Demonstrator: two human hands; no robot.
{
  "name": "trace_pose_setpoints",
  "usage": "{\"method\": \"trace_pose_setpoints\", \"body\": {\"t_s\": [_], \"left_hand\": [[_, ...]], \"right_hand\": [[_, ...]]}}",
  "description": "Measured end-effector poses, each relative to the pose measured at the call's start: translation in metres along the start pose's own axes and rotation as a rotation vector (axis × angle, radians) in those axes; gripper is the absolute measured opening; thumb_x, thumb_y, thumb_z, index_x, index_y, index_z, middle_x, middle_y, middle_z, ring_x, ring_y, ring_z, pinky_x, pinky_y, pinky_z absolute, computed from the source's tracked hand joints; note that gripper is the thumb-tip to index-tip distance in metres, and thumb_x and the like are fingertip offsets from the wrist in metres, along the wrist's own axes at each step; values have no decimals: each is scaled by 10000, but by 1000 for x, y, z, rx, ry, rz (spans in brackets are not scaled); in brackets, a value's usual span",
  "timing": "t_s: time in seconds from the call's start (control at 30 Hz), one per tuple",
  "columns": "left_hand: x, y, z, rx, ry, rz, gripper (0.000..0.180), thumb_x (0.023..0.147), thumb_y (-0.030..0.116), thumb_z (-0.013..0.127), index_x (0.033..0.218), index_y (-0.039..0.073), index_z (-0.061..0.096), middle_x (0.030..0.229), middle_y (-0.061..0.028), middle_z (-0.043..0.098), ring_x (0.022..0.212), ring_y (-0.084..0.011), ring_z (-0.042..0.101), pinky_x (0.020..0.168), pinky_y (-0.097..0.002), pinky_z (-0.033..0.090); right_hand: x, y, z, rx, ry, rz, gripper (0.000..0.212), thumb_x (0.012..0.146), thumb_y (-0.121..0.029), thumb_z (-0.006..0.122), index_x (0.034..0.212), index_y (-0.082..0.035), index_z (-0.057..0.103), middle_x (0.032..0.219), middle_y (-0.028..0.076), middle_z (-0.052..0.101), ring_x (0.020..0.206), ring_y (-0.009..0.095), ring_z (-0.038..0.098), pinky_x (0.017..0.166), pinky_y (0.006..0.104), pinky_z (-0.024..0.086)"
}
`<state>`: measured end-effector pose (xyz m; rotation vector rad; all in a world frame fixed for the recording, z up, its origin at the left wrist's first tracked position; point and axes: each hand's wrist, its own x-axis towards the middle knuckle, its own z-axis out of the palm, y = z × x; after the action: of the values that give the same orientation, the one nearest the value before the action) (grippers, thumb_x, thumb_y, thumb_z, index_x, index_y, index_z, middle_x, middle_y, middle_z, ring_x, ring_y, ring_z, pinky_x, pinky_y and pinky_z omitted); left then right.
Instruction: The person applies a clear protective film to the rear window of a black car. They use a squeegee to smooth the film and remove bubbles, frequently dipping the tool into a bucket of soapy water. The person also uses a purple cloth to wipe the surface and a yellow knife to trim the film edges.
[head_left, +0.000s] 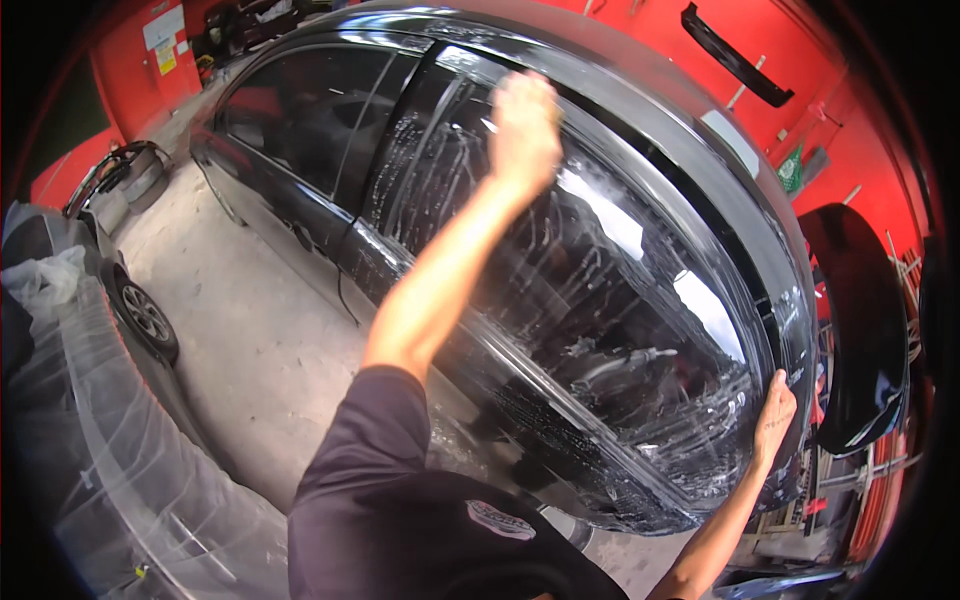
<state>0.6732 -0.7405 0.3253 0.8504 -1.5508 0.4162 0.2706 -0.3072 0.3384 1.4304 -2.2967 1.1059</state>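
Note:
A black car door (pixel 535 385) stands open in front of me, its window glass (pixel 590 300) streaked with whitish, wet-looking smears. My left hand (pixel 525 135) is at the upper part of the window, by the frame. Motion blurs its fingers, and whether anything is in them cannot be made out. At the door's right-hand edge my right hand (pixel 775 420) is closed round the window frame, thumb up along it. The black car body (pixel 640 70) curves behind the door, with a second side window (pixel 305 115) further left.
On the left, another car is partly covered with clear plastic sheeting (pixel 140 450); its wheel (pixel 148 312) shows. Black panels (pixel 855 320) stand at the right by a red wall (pixel 860 60). A wheel-like round part (pixel 140 180) lies on the concrete floor (pixel 250 340).

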Motion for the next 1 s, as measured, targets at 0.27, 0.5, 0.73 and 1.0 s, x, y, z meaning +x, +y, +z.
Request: {"method": "trace_pose_setpoints", "body": {"t_s": [0.27,0.5,0.73,1.0], "left_hand": [[39,-106,-15,-83,-4,-72,363,978,19,539,1301,25,704,1390,-180,694,1368,-368,588,1197,-551,389],[0,-51,-1,-37,-1,121,440,979,160,564,1369,-35,623,1405,-197,651,1383,-373,548,1184,-610,375],[44,-132,6,230,-33,-176,417,938,94,569,1317,-55,658,1415,-247,641,1393,-399,552,1196,-604,357],[39,-148,-3,243,-49,-88,438,964,127,579,1372,-21,638,1500,-187,619,1402,-329,559,1233,-626,311]], "right_hand": [[5,2,-2,21,53,25,604,1145,-535,487,763,-121,267,727,-42,229,690,106,229,606,388,169],[2,15,-8,-33,22,91,627,1136,-550,502,755,-113,262,719,-24,238,682,120,241,613,393,196],[6,8,4,-22,43,5,629,1134,-546,502,752,-101,276,708,-27,237,684,119,233,602,396,173],[2,5,2,-30,69,15,632,1126,-551,519,759,-95,279,714,-22,242,680,125,240,605,391,178]]}}
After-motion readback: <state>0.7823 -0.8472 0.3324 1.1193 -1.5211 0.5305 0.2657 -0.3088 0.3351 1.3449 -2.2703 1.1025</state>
